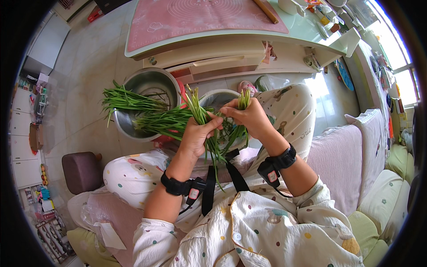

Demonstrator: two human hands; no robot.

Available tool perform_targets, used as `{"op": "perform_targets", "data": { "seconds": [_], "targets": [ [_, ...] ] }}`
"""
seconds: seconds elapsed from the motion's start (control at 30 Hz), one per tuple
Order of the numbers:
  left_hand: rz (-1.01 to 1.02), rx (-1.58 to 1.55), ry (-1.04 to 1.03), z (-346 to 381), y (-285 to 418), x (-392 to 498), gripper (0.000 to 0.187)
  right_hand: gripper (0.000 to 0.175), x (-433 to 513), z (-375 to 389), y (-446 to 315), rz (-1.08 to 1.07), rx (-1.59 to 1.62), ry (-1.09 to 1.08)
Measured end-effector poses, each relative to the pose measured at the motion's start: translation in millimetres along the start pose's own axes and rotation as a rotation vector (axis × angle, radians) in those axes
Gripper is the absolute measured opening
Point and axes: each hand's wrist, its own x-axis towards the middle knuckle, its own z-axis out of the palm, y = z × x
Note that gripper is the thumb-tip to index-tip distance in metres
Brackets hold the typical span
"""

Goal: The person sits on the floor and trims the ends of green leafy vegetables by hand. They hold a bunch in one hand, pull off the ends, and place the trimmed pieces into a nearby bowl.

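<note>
My left hand point(199, 131) grips a bunch of green garlic chives point(195, 105), pale stem ends up, the leaves hanging below my fist. In my right hand point(250, 115) is a smaller bunch of chives point(244, 100), its cut ends also pointing up. Both hands are over a light-coloured bin point(222, 93) that holds loose plant scraps, partly hidden by my hands. To the left stands a stainless steel basin point(151, 75). One pile of chives point(133, 100) lies across its rim, and another pile point(166, 121) reaches from the basin towards my left hand.
Ahead is a glass-topped table point(307, 35) with a pink pastry mat point(153, 30), a rolling pin point(266, 11) and a white bowl point(291, 6). A purple stool point(82, 172) stands at left. The sofa point(335, 163) extends to my right. A plastic bag point(275, 81) sits under the table.
</note>
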Motion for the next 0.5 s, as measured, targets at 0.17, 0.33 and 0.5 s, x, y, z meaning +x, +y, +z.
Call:
{"op": "perform_targets", "data": {
  "seconds": [0.17,0.33,0.5],
  "targets": [
    [0.052,0.101,0.067,1.9,-1.0,-0.2,0.009,0.012,1.7,0.8,3.0,0.027,-0.028,0.061],
    [0.1,0.186,0.101,3.3,-2.1,0.3,0.009,0.012,1.7,4.6,3.7,-0.011,-0.01,0.074],
    [0.111,0.196,0.113,2.3,-2.9,1.5,0.009,0.013,0.4,4.5,3.0,-0.063,-0.075,0.073]
  ]
}}
